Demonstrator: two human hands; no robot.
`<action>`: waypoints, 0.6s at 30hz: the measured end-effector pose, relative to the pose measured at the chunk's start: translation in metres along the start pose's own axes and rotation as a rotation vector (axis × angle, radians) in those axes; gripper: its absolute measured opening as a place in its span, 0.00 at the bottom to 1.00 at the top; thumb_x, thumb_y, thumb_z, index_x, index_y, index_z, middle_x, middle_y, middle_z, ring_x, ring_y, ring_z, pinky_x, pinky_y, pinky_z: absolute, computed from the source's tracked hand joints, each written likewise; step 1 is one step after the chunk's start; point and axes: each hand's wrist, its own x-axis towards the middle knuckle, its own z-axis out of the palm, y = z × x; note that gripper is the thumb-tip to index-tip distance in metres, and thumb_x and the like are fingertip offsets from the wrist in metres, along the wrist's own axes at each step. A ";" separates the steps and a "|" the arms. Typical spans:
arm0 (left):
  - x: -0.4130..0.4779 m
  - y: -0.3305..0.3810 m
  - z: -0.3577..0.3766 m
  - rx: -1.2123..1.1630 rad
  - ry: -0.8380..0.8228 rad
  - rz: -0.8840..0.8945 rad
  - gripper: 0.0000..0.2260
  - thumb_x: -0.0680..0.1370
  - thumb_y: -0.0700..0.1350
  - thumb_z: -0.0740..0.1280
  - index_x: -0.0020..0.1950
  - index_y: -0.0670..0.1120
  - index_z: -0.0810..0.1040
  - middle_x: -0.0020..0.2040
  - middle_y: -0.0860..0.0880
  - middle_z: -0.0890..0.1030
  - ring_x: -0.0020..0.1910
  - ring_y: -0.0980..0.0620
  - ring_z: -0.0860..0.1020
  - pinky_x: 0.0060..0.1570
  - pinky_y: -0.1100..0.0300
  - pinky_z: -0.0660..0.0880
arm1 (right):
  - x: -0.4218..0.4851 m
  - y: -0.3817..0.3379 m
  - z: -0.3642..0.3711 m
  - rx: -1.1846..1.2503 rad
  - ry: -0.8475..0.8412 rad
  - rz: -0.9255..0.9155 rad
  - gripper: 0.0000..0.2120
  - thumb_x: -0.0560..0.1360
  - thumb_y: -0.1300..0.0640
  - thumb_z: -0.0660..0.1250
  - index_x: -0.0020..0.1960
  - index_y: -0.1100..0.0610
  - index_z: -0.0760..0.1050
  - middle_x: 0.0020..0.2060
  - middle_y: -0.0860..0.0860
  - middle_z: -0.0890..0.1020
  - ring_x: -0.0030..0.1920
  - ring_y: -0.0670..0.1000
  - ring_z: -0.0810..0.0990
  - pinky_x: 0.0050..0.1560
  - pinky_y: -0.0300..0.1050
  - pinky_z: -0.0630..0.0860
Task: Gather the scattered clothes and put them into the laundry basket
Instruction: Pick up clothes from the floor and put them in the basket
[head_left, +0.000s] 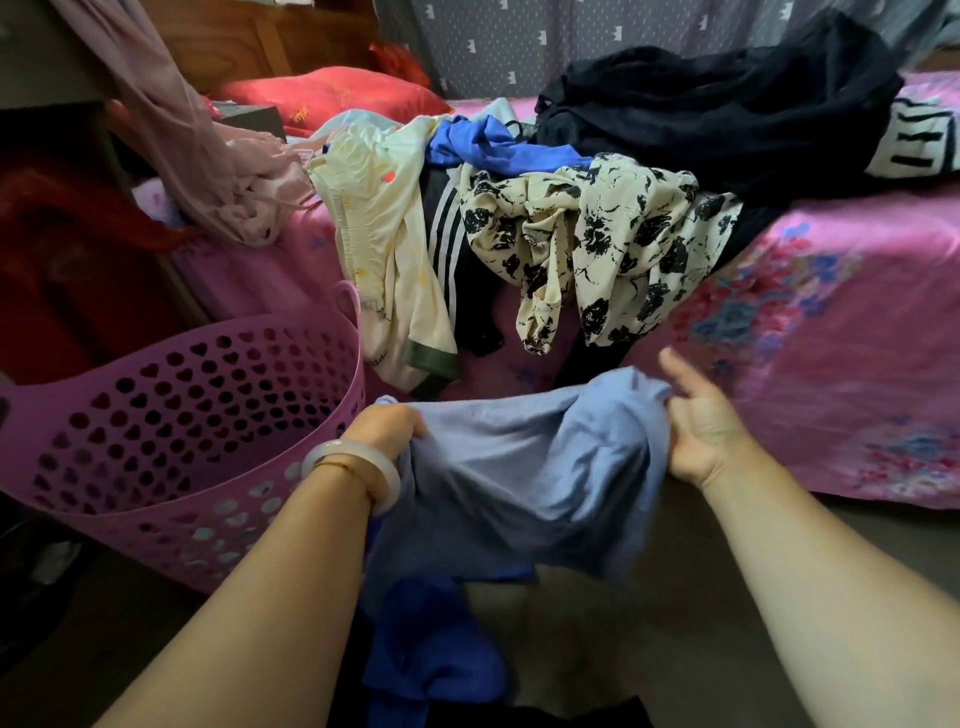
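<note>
- Nearest to you, both forearms reach forward, and a pale blue garment (519, 467) hangs stretched between your two hands above the floor.
- Your left hand (387, 428), the one with the bangle (353, 467) on its wrist, has its grip bunched around the garment's left edge.
- Your right hand (701, 421) pinches the right edge between thumb and the near fingers, while the outer fingers stick out loosely.
- A darker blue cloth (431, 654) dangles below the pale one; you cannot tell whether it is a separate piece.
- The laundry basket (171, 415), pink with heart-shaped holes, stands on the floor just beside your left hand. What shows of its inside looks bare, so the job seems barely begun.
- Left on the bed (831, 338): a cream top (384, 234), a striped black piece (447, 228), a cream floral garment (597, 244), a bright blue piece (498, 145) and a big black heap (727, 104).
- Swinging the held garment leftward over the rim looks like your next move, then back for the pile.
</note>
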 end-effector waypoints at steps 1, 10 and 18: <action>0.000 -0.002 -0.002 -0.010 0.007 -0.006 0.14 0.76 0.36 0.63 0.60 0.36 0.69 0.38 0.43 0.68 0.42 0.46 0.70 0.49 0.47 0.70 | -0.002 0.004 0.001 -0.068 -0.006 0.076 0.25 0.64 0.48 0.75 0.52 0.65 0.80 0.48 0.64 0.84 0.45 0.62 0.85 0.41 0.58 0.82; 0.012 -0.016 -0.008 0.092 0.195 0.020 0.15 0.77 0.38 0.63 0.64 0.38 0.72 0.59 0.37 0.77 0.59 0.39 0.76 0.53 0.53 0.71 | 0.002 -0.013 0.001 -0.550 0.223 0.127 0.41 0.47 0.51 0.84 0.58 0.57 0.75 0.53 0.59 0.82 0.52 0.58 0.82 0.59 0.55 0.77; 0.017 -0.036 -0.007 -0.052 0.438 0.062 0.11 0.75 0.36 0.62 0.57 0.38 0.75 0.53 0.37 0.78 0.45 0.42 0.75 0.43 0.53 0.71 | -0.002 -0.026 0.006 -0.979 0.548 0.001 0.28 0.66 0.57 0.78 0.62 0.65 0.76 0.59 0.63 0.79 0.51 0.61 0.80 0.51 0.53 0.78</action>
